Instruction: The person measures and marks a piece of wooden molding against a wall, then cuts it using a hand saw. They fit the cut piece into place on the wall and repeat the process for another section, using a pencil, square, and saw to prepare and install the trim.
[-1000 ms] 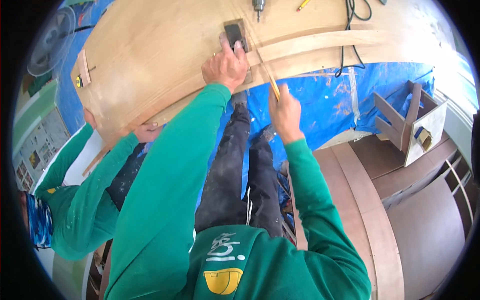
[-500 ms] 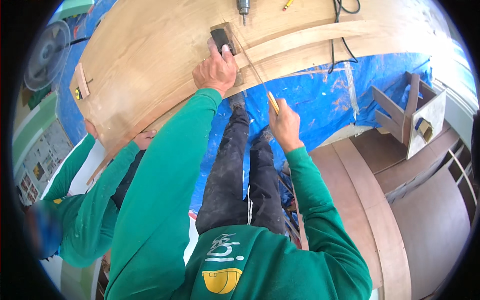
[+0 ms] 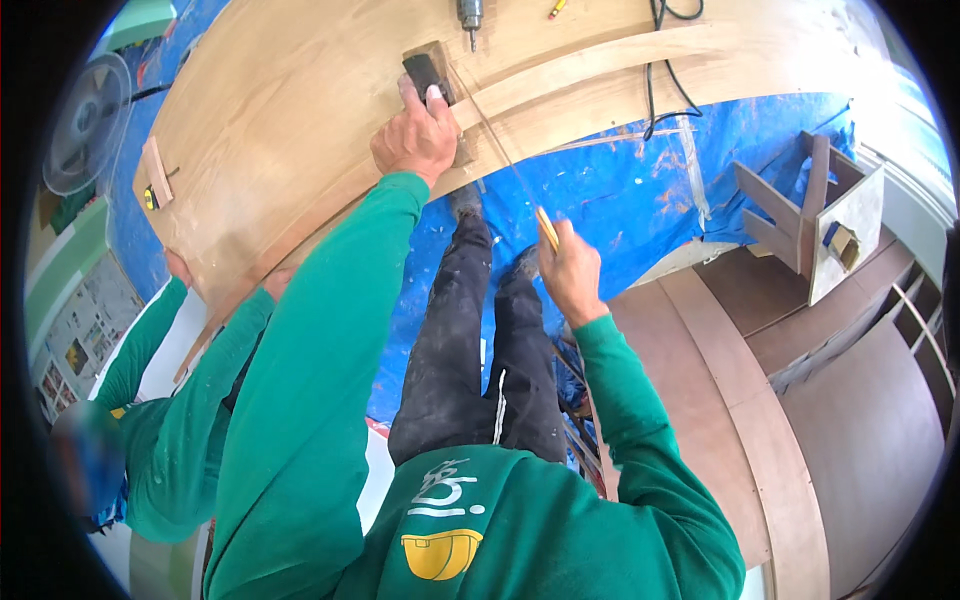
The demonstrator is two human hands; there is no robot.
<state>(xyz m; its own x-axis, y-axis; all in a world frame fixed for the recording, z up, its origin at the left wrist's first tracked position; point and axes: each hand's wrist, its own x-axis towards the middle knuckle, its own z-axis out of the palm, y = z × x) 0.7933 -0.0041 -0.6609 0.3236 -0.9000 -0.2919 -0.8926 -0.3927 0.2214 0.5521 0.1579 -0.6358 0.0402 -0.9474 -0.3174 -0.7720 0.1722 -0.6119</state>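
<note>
My left hand (image 3: 415, 140) presses on a wooden block (image 3: 437, 62) with a black part on top (image 3: 424, 74), its fingers closed over the black part. Beneath it lie a curved wooden strip (image 3: 590, 72) and the wide wooden panel (image 3: 290, 110), near the panel's front edge. In my right hand (image 3: 571, 272) is a thin-bladed saw (image 3: 546, 228), gripped by its light yellow handle. The saw's narrow blade runs up and left, across the strip, close beside the block. My left hand hides the block's middle.
A drill (image 3: 470, 18), a pencil (image 3: 557, 9) and a black cable (image 3: 651, 80) lie on the panel. At left a co-worker's hand (image 3: 179, 267) touches its edge, near a tape measure (image 3: 151, 198). Blue sheeting (image 3: 620, 190) covers the floor; a wooden frame (image 3: 845, 235) stands right.
My right hand has drawn the saw back slightly toward me. The left hand stays on the block. The whole view has shifted a little.
</note>
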